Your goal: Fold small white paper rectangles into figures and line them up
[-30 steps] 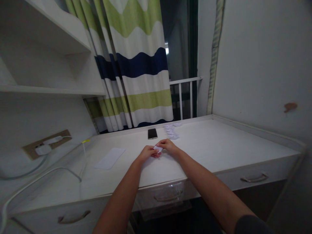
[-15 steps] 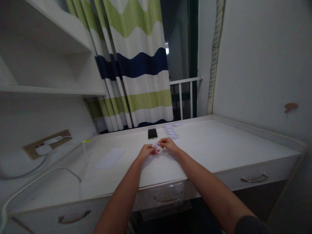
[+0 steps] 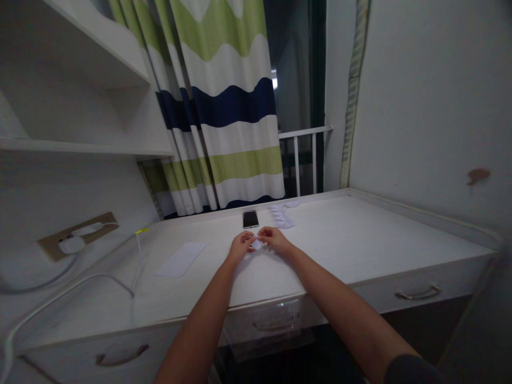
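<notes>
A small piece of folded white paper (image 3: 257,244) is pinched between both hands, just over the desk. My left hand (image 3: 240,247) grips its left side with thumb and fingers. On the other side, my right hand (image 3: 274,239) holds it by the fingertips; the exact folds are too small to make out. Right behind the hands lies a dark phone (image 3: 250,220). To the phone's right, several folded white paper pieces (image 3: 282,217) sit in a row. A flat white sheet of paper (image 3: 181,260) rests on the desk to the left.
The white desk (image 3: 360,234) has drawers with metal handles (image 3: 418,293) along its front. White cables (image 3: 100,276) run at the left, near a wall socket with plugs (image 3: 72,245). A shelf (image 3: 80,146) overhangs the left side, and a striped curtain (image 3: 240,138) hangs behind.
The folded paper has turned between my fingers and now shows a more pointed shape. My hands have shifted slightly closer together; the phone and the other papers stay put.
</notes>
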Tool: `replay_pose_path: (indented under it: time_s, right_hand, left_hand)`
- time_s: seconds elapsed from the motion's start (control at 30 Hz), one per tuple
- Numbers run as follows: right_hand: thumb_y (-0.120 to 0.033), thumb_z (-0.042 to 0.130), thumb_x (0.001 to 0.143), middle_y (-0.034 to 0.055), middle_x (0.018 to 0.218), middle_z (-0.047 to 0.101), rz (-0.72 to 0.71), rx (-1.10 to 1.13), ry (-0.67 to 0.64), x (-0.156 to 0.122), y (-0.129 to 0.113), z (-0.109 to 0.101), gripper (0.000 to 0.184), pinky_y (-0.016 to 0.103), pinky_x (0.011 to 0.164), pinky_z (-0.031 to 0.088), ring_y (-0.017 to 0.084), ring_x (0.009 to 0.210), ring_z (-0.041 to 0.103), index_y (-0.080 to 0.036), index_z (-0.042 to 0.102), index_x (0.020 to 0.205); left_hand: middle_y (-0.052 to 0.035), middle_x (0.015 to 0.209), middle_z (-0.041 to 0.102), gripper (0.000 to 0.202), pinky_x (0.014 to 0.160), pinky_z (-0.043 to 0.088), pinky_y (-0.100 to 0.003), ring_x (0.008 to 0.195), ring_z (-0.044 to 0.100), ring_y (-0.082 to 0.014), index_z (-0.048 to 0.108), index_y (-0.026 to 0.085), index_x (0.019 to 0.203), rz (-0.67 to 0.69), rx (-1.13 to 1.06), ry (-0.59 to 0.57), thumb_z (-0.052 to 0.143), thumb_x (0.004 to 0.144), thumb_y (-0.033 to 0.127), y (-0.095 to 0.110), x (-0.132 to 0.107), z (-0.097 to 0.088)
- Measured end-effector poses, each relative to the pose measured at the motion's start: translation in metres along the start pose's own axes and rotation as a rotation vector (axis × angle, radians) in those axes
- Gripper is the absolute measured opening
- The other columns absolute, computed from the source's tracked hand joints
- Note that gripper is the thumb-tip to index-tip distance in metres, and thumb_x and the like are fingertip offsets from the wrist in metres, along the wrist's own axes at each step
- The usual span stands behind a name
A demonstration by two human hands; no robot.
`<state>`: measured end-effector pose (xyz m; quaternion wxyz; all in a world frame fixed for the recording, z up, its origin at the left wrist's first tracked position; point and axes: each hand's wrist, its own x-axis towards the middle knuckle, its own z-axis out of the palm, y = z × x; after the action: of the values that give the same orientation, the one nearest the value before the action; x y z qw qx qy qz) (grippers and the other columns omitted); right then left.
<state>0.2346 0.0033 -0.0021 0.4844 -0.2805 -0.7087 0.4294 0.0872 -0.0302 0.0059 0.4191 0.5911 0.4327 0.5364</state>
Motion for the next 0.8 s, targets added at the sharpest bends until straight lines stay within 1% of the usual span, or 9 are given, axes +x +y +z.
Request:
replay_pose_path:
  time_s: [0.17, 0.37, 0.53, 0.63, 0.7, 0.8]
  right_hand:
    - [-0.026, 0.061, 0.060, -0.0027, 0.054, 0.051, -0.026, -0.065, 0.040, -0.0009, -0.0026, -0.0010, 0.013, 0.022, 0.051, 0.033, 0.007, 0.050, 0.041, -0.013, 0.057, 0.062]
    - [-0.023, 0.059, 0.061, -0.0032, 0.054, 0.050, -0.035, -0.066, 0.044, -0.0013, -0.0040, 0.0002, 0.010, 0.021, 0.051, 0.032, 0.008, 0.051, 0.041, -0.014, 0.056, 0.062]
    - [-0.024, 0.060, 0.060, -0.0037, 0.054, 0.050, -0.042, -0.029, 0.063, 0.0006, -0.0014, -0.0002, 0.012, 0.022, 0.051, 0.033, 0.008, 0.050, 0.042, -0.015, 0.053, 0.059]
    - [-0.025, 0.060, 0.060, -0.0040, 0.054, 0.049, -0.064, -0.015, 0.091, 0.0020, -0.0007, -0.0014, 0.014, 0.021, 0.051, 0.033, 0.007, 0.050, 0.042, -0.015, 0.051, 0.059]
    - [-0.027, 0.060, 0.061, -0.0047, 0.053, 0.048, -0.070, 0.001, 0.101, 0.0023, -0.0014, -0.0019, 0.015, 0.021, 0.049, 0.033, 0.007, 0.048, 0.042, -0.016, 0.050, 0.060]
    - [-0.031, 0.058, 0.063, -0.0053, 0.054, 0.047, -0.039, 0.055, 0.096, 0.0021, -0.0024, -0.0014, 0.017, 0.020, 0.044, 0.034, 0.008, 0.047, 0.045, -0.017, 0.049, 0.066]
  left_hand:
    - [0.0008, 0.060, 0.055, 0.032, 0.045, 0.048, -0.023, 0.054, 0.053, -0.0105, 0.055, 0.014, 0.067, -0.006, -0.011, 0.008, 0.069, 0.051, 0.038, -0.0005, -0.0004, 0.0007]
    - [-0.0005, 0.063, 0.055, 0.027, 0.047, 0.050, -0.025, 0.055, 0.053, -0.0109, 0.057, 0.013, 0.064, 0.027, -0.014, 0.046, 0.068, 0.053, 0.035, 0.0037, -0.0027, 0.0018]
    - [-0.0020, 0.064, 0.057, 0.027, 0.048, 0.049, -0.027, 0.058, 0.054, -0.0133, 0.058, 0.013, 0.062, 0.030, -0.046, 0.070, 0.069, 0.050, 0.035, 0.0060, -0.0020, 0.0010]
    - [-0.0023, 0.065, 0.058, 0.028, 0.052, 0.049, -0.027, 0.061, 0.056, -0.0138, 0.059, 0.013, 0.062, 0.035, -0.087, 0.102, 0.070, 0.050, 0.035, 0.0062, -0.0007, -0.0012]
    - [-0.0030, 0.068, 0.060, 0.028, 0.056, 0.050, -0.028, 0.064, 0.057, -0.0143, 0.059, 0.013, 0.063, 0.042, -0.117, 0.116, 0.070, 0.050, 0.036, 0.0064, -0.0002, -0.0027]
    - [-0.0044, 0.073, 0.062, 0.028, 0.061, 0.050, -0.029, 0.069, 0.057, -0.0148, 0.060, 0.013, 0.065, 0.063, -0.167, 0.128, 0.069, 0.052, 0.037, 0.0066, 0.0002, -0.0042]
